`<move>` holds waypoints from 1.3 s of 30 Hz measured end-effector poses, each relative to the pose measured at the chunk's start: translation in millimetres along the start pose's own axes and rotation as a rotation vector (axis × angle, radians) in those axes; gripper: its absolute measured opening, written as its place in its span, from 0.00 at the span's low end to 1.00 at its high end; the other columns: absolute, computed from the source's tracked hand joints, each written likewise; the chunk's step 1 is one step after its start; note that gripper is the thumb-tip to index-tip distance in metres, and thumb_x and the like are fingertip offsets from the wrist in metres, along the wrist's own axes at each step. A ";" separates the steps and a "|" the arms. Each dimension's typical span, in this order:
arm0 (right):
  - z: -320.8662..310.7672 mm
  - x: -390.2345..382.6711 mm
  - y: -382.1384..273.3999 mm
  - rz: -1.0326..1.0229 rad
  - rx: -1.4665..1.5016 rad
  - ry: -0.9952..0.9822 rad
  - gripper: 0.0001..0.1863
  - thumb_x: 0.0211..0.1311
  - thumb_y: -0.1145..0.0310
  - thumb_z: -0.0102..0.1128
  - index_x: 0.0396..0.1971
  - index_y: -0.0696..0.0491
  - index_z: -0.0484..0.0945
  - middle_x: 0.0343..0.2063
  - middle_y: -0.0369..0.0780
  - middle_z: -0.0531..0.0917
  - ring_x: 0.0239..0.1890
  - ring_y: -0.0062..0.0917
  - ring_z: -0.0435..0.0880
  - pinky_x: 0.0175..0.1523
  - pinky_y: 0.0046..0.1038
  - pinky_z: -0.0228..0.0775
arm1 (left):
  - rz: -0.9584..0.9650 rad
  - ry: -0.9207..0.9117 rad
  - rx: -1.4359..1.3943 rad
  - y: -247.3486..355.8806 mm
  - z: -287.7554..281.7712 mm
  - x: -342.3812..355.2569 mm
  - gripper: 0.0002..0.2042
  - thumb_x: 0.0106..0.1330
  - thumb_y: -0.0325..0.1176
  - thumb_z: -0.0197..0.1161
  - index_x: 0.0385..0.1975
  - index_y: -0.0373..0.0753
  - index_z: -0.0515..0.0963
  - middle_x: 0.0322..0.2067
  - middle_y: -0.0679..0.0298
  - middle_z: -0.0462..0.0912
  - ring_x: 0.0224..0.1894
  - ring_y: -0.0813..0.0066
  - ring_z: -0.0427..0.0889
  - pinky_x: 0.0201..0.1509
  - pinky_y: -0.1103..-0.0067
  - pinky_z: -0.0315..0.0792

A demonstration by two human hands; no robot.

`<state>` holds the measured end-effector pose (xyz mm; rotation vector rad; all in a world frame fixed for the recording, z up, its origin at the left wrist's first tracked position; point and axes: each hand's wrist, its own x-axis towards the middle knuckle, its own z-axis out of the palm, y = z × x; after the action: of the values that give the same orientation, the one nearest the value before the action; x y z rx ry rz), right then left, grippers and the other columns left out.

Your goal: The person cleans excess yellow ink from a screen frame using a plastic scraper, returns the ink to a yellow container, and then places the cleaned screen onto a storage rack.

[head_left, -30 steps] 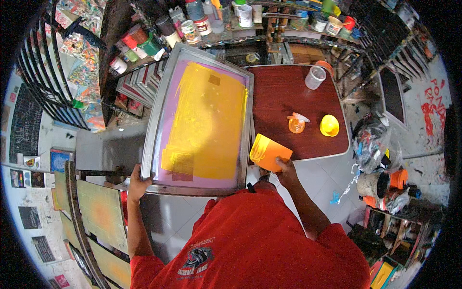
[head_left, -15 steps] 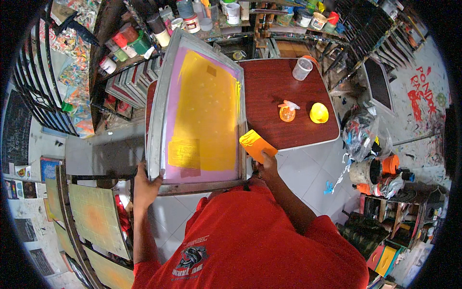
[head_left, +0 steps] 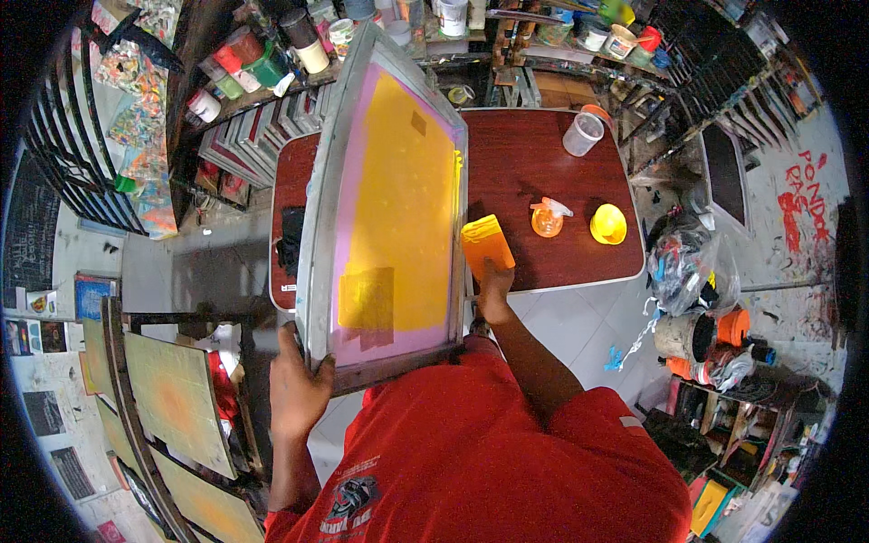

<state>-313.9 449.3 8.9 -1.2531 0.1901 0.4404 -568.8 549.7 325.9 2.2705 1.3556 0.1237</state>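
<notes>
Since the earlier frames the screen-printing frame [head_left: 385, 208] has swung more upright and closer to the person, and the orange scraper [head_left: 487, 244] has come in beside the frame's right edge instead of lying out over the bench [head_left: 543, 145]. The left hand [head_left: 297, 385] grips the frame's lower left corner, its fingers [head_left: 288, 348] curled around the grey metal rim and the thumb on the front face. The frame stands tilted, its bottom edge near the person's chest and its top edge reaching toward the shelf of paint pots [head_left: 272, 54]; its mesh is coated yellow with a pink border. The right hand [head_left: 493, 294] holds the scraper from below, fingers closed on its lower end; the scraper's blade is just beside the frame's right rail, and whether they touch cannot be told. On the dark red bench to the right stand an orange spray bottle [head_left: 547, 218], a yellow cap-like object [head_left: 607, 223] and a clear plastic cup [head_left: 582, 134], all well apart from the hands.
</notes>
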 end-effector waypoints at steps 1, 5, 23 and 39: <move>-0.9 4.0 5.0 0.008 0.032 0.002 0.21 0.52 0.78 0.57 0.49 0.55 0.67 0.43 0.40 0.74 0.44 0.31 0.75 0.50 0.31 0.67 | -0.022 -0.013 0.004 5.1 0.7 -0.4 0.26 0.49 0.23 0.62 0.47 0.30 0.58 0.31 0.37 0.76 0.38 0.38 0.75 0.38 0.59 0.70; -10.7 44.5 55.0 -0.195 0.020 -0.066 0.22 0.53 0.77 0.55 0.51 0.55 0.65 0.45 0.40 0.73 0.46 0.31 0.74 0.50 0.30 0.67 | -0.008 -0.022 0.017 19.9 3.8 -1.2 0.27 0.49 0.24 0.62 0.48 0.30 0.58 0.31 0.38 0.76 0.38 0.39 0.76 0.38 0.60 0.71; 6.7 25.5 14.7 0.507 0.528 -0.105 0.09 0.65 0.69 0.42 0.39 0.58 0.69 0.32 0.41 0.77 0.33 0.26 0.79 0.36 0.23 0.76 | -0.067 0.043 -0.033 -12.5 13.9 9.4 0.23 0.49 0.24 0.62 0.45 0.32 0.62 0.31 0.42 0.78 0.36 0.46 0.79 0.37 0.64 0.72; 70.1 79.2 48.7 0.586 0.727 0.177 0.09 0.62 0.70 0.48 0.42 0.53 0.69 0.39 0.39 0.77 0.41 0.29 0.78 0.45 0.29 0.75 | -0.228 -0.018 -0.135 -24.2 18.9 11.5 0.23 0.50 0.27 0.61 0.47 0.31 0.64 0.39 0.43 0.76 0.43 0.47 0.76 0.46 0.66 0.69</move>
<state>-270.0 544.6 -41.6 -0.4974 0.8057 0.6819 -576.4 562.0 296.5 1.9881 1.5370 0.1138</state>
